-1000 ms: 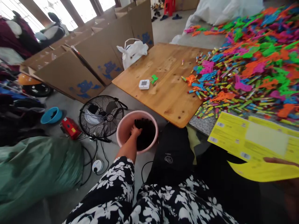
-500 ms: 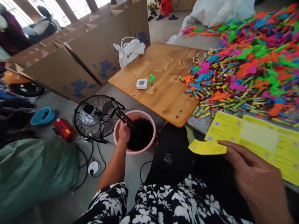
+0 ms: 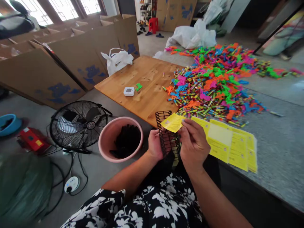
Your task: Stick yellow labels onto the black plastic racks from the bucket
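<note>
Wooden worktop, grey floor, one fan, one tub; left hand grips one black grid, right hand pinches one yellow slip.

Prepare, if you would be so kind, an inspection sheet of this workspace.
Surface: wooden table beside a grey speckled top.
Job's things: black mesh tray; yellow label in front of its upper part, contact unclear; yellow sheets on the grey top.
Clutter: colourful heap of toy guns and small tubes; white gadget and green piece on the table.
Grips: left grip holds the tray; right grip pinches the label.
Cables: black cable looping on the floor near the fan; plug in a round power socket.
Surroundings: pink tub holding dark pieces; cardboard boxes; red stool in the background.
</note>
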`<state>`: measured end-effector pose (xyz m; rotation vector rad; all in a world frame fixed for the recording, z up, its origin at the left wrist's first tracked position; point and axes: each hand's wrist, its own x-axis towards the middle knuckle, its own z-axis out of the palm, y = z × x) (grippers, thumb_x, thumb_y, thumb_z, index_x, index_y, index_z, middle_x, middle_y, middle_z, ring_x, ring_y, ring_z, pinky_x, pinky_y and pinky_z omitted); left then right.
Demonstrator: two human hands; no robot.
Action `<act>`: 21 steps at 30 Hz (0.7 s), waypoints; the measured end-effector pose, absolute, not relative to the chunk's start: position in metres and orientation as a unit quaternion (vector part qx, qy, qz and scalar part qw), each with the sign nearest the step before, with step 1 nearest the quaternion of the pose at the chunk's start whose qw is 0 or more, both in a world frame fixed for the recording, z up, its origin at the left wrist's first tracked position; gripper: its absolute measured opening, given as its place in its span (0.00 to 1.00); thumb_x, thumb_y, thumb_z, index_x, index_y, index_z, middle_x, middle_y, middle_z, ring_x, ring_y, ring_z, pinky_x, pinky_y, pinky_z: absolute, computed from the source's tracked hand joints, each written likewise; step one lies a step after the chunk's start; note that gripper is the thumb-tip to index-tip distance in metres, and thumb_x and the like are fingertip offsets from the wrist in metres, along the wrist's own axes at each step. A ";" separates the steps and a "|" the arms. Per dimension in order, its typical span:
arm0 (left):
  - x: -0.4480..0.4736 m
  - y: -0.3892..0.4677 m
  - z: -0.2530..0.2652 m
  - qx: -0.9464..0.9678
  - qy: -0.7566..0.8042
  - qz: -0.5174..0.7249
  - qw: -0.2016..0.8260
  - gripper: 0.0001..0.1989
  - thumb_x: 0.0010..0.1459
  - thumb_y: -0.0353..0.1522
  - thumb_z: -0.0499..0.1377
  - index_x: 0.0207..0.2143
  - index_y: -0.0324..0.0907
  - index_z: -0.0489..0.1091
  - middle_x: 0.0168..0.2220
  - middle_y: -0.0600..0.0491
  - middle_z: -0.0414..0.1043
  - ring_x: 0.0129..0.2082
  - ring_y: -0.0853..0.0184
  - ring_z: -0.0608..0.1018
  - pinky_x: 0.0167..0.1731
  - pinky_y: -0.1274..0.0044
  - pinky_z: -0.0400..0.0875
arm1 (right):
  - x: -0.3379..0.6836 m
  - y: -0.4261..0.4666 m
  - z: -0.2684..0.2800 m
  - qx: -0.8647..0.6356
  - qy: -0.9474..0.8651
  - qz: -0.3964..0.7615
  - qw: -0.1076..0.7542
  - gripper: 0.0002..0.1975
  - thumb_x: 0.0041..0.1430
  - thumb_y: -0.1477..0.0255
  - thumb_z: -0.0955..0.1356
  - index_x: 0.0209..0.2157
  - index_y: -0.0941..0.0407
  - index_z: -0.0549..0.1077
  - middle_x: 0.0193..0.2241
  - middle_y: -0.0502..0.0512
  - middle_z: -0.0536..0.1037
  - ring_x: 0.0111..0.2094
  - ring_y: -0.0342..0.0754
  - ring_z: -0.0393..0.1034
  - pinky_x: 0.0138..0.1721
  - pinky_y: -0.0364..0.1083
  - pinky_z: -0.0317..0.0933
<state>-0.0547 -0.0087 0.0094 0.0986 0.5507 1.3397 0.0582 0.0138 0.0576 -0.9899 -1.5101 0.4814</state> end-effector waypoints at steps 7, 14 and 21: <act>-0.033 -0.006 0.014 0.045 0.276 0.611 0.741 0.29 0.51 0.47 0.53 0.50 0.41 0.74 0.50 0.42 0.80 0.56 0.47 0.78 0.54 0.58 0.72 | 0.060 0.022 0.053 -0.428 -0.659 0.152 0.600 0.10 0.69 0.71 0.68 0.49 0.49 0.80 0.49 0.56 0.79 0.51 0.52 0.76 0.57 0.58 0.71; -0.031 -0.004 0.016 0.037 0.270 0.619 0.737 0.35 0.51 0.47 0.51 0.55 0.36 0.73 0.50 0.41 0.80 0.57 0.46 0.77 0.57 0.58 0.70 | 0.061 0.013 0.036 -0.415 -0.702 0.123 0.566 0.09 0.69 0.73 0.69 0.48 0.52 0.80 0.49 0.59 0.80 0.51 0.51 0.77 0.55 0.56 0.72; -0.038 -0.003 0.017 0.046 0.290 0.615 0.732 0.35 0.52 0.48 0.51 0.55 0.35 0.73 0.50 0.40 0.80 0.57 0.46 0.77 0.57 0.59 0.71 | 0.067 0.002 0.029 -0.411 -0.727 0.117 0.537 0.10 0.69 0.74 0.68 0.48 0.52 0.79 0.49 0.58 0.80 0.51 0.51 0.77 0.56 0.55 0.72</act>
